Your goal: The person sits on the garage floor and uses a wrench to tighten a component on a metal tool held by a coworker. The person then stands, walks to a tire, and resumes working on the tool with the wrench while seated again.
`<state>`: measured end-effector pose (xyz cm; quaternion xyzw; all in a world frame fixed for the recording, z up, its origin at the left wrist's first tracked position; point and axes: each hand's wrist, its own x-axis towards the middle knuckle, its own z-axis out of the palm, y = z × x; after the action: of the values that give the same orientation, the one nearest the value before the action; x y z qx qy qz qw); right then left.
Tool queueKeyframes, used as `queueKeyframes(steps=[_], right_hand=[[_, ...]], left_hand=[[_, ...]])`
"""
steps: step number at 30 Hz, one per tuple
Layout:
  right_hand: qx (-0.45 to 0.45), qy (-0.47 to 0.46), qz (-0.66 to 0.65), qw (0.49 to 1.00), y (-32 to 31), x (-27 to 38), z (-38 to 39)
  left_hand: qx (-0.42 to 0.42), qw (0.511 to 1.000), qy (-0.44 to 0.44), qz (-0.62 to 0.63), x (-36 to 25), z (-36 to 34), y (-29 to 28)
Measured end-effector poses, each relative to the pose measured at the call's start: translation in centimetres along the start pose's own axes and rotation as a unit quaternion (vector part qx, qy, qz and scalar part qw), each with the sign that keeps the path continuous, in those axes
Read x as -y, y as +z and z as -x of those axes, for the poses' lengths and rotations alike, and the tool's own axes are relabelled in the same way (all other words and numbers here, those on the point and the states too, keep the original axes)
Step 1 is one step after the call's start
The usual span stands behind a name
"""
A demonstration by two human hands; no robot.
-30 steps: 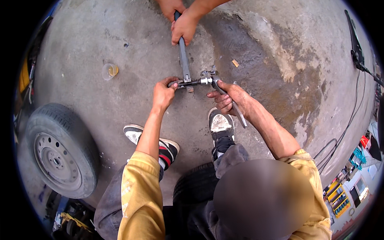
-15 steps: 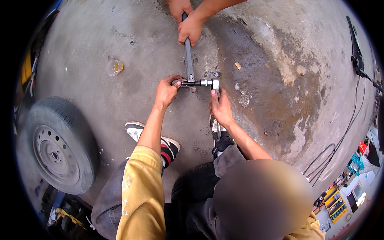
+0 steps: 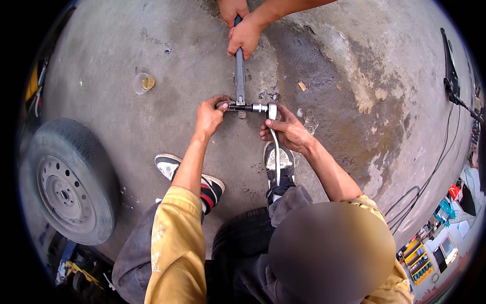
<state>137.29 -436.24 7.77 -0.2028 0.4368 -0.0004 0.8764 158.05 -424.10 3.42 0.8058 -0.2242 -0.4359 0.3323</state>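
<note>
My left hand (image 3: 210, 117) is closed on the left end of a dark, narrow cylindrical part (image 3: 246, 107) held level above the floor. At the part's right end sits a silver socket (image 3: 259, 108), fitted to a ratchet wrench (image 3: 272, 112). Its long handle hangs down toward my right shoe. My right hand (image 3: 289, 129) grips the ratchet near its head, thumb across the handle and fingers around it. From the far side, another person's hands (image 3: 244, 36) hold a long grey metal tool (image 3: 239, 68) whose lower end meets the cylindrical part. The exact contact there is too small to tell.
On the left lies a wheel with its tyre (image 3: 76, 182). A clear plastic cup (image 3: 144, 83) with amber liquid stands on the stained concrete floor. A dark tyre (image 3: 243, 233) is beneath me. Black cables (image 3: 420, 190) run along the right.
My right hand has shifted up and right around the ratchet's head, its grip changed, the forearm swung outward. The ratchet handle shows more. My left hand stays on the part.
</note>
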Motion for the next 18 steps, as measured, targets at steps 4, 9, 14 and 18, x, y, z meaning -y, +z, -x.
queueKeyframes(steps=[4,9,14,18], right_hand=[[-0.055,0.027,0.137,0.989,0.9,1.7,-1.0],[-0.056,0.139,-0.086,0.985,1.1,3.7,-1.4],[-0.102,-0.096,0.361,0.922,-0.6,-1.4,-1.3],[-0.192,-0.120,0.431,0.873,-0.5,-1.4,-3.4]], left_hand=[[0.006,1.000,-0.027,-0.014,-1.8,0.5,0.3],[-0.027,0.999,-0.007,0.015,-1.3,1.0,0.7],[-0.027,0.999,0.020,0.006,-1.5,0.8,0.8],[-0.032,0.999,0.001,-0.019,-2.4,0.9,0.9]])
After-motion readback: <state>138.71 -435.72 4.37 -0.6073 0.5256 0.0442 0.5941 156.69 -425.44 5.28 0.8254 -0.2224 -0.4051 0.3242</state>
